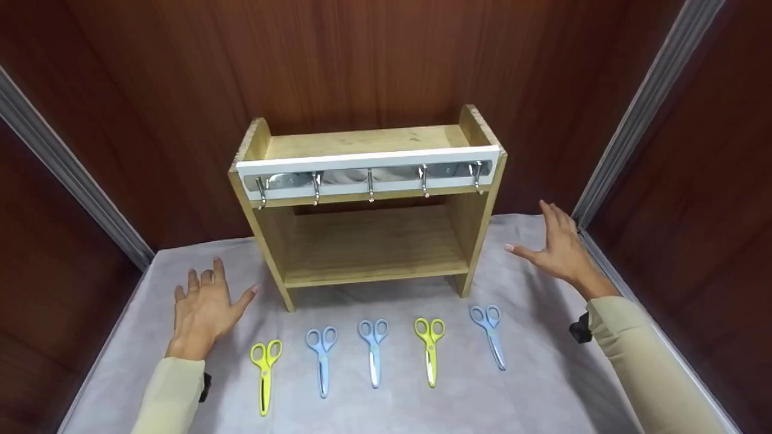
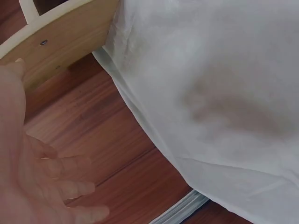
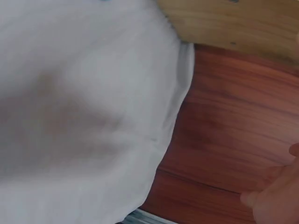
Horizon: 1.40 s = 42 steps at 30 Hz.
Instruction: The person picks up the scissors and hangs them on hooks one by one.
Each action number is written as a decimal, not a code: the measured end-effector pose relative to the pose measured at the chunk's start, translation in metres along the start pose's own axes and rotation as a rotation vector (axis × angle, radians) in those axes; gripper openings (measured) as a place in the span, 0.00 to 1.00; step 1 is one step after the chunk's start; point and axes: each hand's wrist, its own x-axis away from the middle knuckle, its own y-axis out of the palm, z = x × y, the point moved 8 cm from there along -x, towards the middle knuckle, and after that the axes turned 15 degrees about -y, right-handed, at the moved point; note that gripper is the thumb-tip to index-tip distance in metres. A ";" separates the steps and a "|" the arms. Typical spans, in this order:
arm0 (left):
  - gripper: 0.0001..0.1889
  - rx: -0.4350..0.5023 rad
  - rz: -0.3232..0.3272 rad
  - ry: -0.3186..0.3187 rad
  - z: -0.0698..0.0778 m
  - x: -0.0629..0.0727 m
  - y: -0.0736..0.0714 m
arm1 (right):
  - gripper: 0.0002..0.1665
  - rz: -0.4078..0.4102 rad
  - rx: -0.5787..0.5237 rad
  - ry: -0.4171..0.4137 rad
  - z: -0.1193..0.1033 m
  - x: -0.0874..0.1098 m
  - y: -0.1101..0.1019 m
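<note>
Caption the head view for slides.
Left hand and right hand flank a pale wooden shelf with silver metal hooks; two yellow scissors and three blue scissors lie before it.

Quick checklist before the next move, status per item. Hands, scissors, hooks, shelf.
1. Left hand free: ok, fingers spread, holding nothing, left of the shelf.
2. Right hand free: ok, fingers extended, thumb apart, holding nothing.
3. Scissors separated: ok, five in a rough row on the cloth, none touching, handle loops toward the shelf.
4. Blades closed: ok, on all five.
5. Hooks bare: ok, five along the front bar, nothing hanging.
6. Shelf secured: cannot tell; it stands upright, but no view shows whether it is fixed.
</note>
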 end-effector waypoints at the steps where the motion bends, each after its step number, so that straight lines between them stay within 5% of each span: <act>1: 0.53 0.011 0.018 0.014 0.002 0.002 -0.002 | 0.69 0.013 -0.002 -0.009 -0.002 0.000 -0.002; 12: 0.32 0.033 0.152 0.109 0.010 0.024 -0.005 | 0.55 0.159 -0.159 -0.076 -0.027 -0.008 -0.028; 18: 0.27 0.066 0.198 0.135 0.012 0.036 -0.002 | 0.48 0.172 -0.216 -0.119 -0.048 -0.009 -0.046; 32: 0.29 0.057 0.141 0.090 0.013 0.060 0.015 | 0.43 0.238 -0.224 -0.219 -0.094 -0.009 -0.076; 42: 0.31 0.092 0.034 0.011 0.004 0.084 0.031 | 0.42 0.363 -0.209 -0.387 -0.136 -0.023 -0.107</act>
